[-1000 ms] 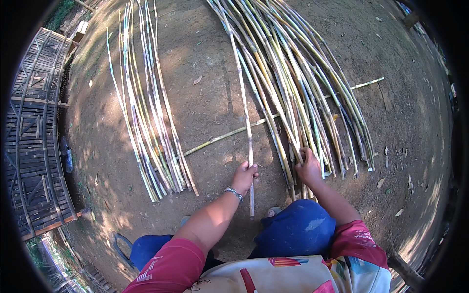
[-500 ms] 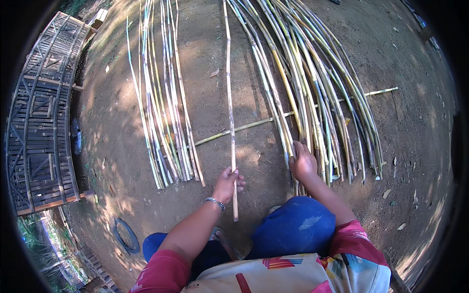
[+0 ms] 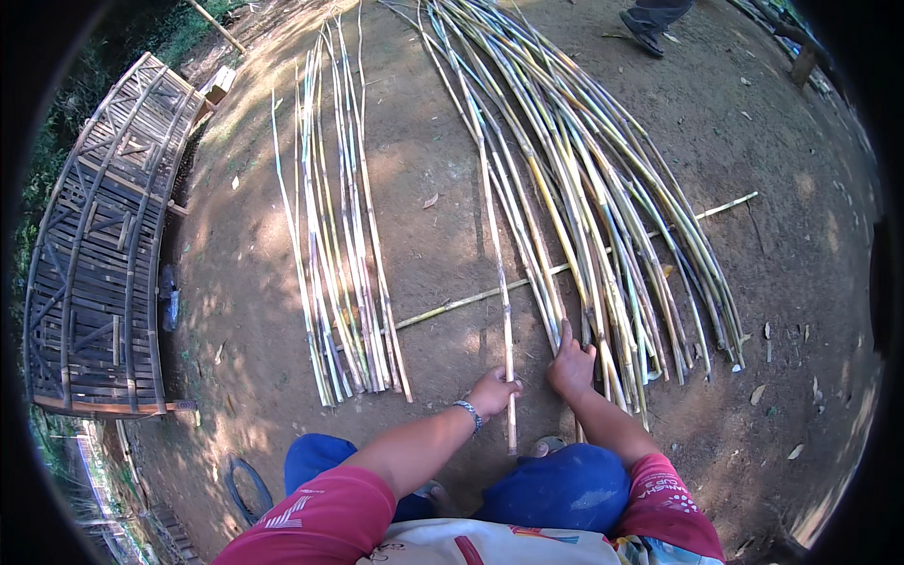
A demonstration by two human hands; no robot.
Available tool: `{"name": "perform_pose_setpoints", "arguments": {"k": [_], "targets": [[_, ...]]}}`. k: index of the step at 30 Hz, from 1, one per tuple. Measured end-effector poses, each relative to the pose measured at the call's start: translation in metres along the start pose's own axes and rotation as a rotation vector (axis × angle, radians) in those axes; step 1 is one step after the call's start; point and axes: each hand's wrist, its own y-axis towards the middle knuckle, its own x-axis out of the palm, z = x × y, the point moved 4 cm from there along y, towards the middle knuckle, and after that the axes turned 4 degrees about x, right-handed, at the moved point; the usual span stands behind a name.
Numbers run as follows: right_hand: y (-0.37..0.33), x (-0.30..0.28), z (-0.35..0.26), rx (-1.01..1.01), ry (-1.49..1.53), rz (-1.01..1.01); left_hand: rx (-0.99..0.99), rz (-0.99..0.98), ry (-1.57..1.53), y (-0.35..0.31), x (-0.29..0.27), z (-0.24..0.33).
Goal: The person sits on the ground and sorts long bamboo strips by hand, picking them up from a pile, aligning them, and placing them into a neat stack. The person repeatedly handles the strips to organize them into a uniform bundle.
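From where I watch, the single pole [image 3: 507, 325] is what has shifted most: half a second ago it stood well apart from the large bunch of poles [image 3: 584, 221] at 2 o'clock, and now its upper part leans toward 11 o'clock and it runs just beside that bunch's near edge. I judge that leaves it closer to the large bunch than to the small bunch of poles [image 3: 359, 235] at 10 o'clock, belonging clearly to neither. It crosses the stick [image 3: 452, 306] lying sideways on the ground.

My left hand [image 3: 493, 391], at between 5 and 6 o'clock, has its fingers curled around the pole near its lower end. My right hand [image 3: 572, 369], at 4 o'clock, has changed too: it sits at the bunch's left edge, partly open, one finger stretched forward. I cannot tell whether its other fingers have hold of anything.

More of another person's leg and shoe [image 3: 644, 36] now shows at 1 o'clock, well apart from both hands.
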Motion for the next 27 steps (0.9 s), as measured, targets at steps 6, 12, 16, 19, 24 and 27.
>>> {"name": "perform_pose_setpoints", "arguments": {"k": [6, 12, 16, 19, 24, 27], "targets": [[-0.028, -0.002, -0.039, 0.08, 0.543, -0.309, 0.066, 0.245, -0.325, -0.025, -0.014, 0.016], [-0.044, 0.025, -0.103, -0.327, 0.807, -0.775, -0.008, 0.417, -0.532, -0.03, -0.061, -0.004], [-0.032, 0.035, -0.112, -0.124, 0.801, -0.953, 0.05, 0.069, -0.619, -0.015, -0.082, -0.017], [-0.028, 0.061, -0.094, -0.049, 0.985, -0.923, -0.023, 0.027, -0.57, -0.013, -0.079, -0.011], [-0.019, 0.029, -0.099, 0.017, 1.16, -0.882, 0.014, -0.016, -0.645, -0.003, -0.086, -0.01], [0.004, 0.015, -0.105, 0.039, 1.243, -0.879, 0.031, -0.066, -0.644, 0.011, -0.091, 0.0]]}}
